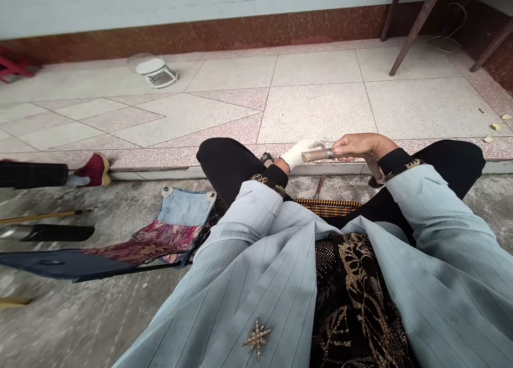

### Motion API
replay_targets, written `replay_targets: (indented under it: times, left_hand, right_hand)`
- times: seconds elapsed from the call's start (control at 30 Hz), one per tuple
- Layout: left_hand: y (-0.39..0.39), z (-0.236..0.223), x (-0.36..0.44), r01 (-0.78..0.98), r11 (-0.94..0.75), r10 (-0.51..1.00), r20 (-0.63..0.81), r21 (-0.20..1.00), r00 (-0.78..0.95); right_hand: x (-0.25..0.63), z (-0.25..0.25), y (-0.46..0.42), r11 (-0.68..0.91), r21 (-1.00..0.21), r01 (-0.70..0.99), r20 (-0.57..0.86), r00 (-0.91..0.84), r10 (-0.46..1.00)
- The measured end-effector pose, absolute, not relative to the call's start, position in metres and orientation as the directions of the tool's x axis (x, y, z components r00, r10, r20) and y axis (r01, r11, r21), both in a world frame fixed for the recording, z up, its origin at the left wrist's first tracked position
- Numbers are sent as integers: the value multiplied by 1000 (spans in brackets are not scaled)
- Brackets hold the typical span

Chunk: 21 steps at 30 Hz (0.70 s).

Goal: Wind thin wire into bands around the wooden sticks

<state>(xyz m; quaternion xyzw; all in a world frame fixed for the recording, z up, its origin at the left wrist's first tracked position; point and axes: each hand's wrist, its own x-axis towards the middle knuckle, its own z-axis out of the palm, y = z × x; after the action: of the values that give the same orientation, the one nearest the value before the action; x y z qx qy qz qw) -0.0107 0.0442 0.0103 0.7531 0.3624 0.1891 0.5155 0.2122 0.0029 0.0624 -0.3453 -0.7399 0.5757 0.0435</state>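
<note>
1 woven basket (pixel 333 209), seen nearer than the hands. 1 wooden handle (pixel 315 155), gripped at its wire binding (pixel 330 153) by the bare right hand (pixel 360 144); wire wound, remainder not shown. 1 gloved left hand (pixel 297 154), set beside, hold undeterminable. 1 white stool (pixel 151 66), placed beyond.

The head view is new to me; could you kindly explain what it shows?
There is no robot here: this single picture looks down from a camera on a person's head. The right hand grips a short, wooden-looking handle at its wire-wrapped end. The left hand, in a white glove, is close beside it; whether it touches is unclear. A woven basket sits between the legs. On the tiled step stands a small white stool; a folding chair is at left.
</note>
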Motion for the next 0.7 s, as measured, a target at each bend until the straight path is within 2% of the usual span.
replay_targets:
  times: [0.1, 0.2, 0.3, 0.37, 0.4, 0.47, 0.53, 0.7]
  left_hand:
    - [45, 14, -14, 432, -361, 715, -52, 826, 697]
    - [43, 14, -16, 525, -465, 708, -56, 713, 704]
    - [38, 14, -13, 515, -501, 680, -52, 696, 731]
    - [33, 11, -8, 476, -478, 661, -55, 738, 748]
    - [31, 10, -6, 450, -430, 665, -63, 783, 745]
    - [27, 5, -3, 368, -271, 694, -85, 889, 715]
    - [25, 1, -3, 257, -122, 702, -100, 959, 705]
    - [23, -3, -6, 129, -17, 676, -84, 992, 732]
  right_hand:
    - [213, 57, 4, 78, -846, 527, -439, -774, 457]
    - [213, 48, 9, 140, -740, 658, -542, -707, 454]
    - [211, 41, 17, 203, -522, 828, -566, -514, 644]
    - [209, 38, 22, 159, -388, 908, -476, -344, 809]
    - [209, 38, 24, 107, -357, 928, -415, -260, 872]
    - [207, 39, 26, 13, -376, 926, -308, -138, 941]
    - [208, 40, 25, -39, -466, 884, -249, -89, 964]
    - [207, 43, 19, -109, -748, 654, -234, -106, 966]
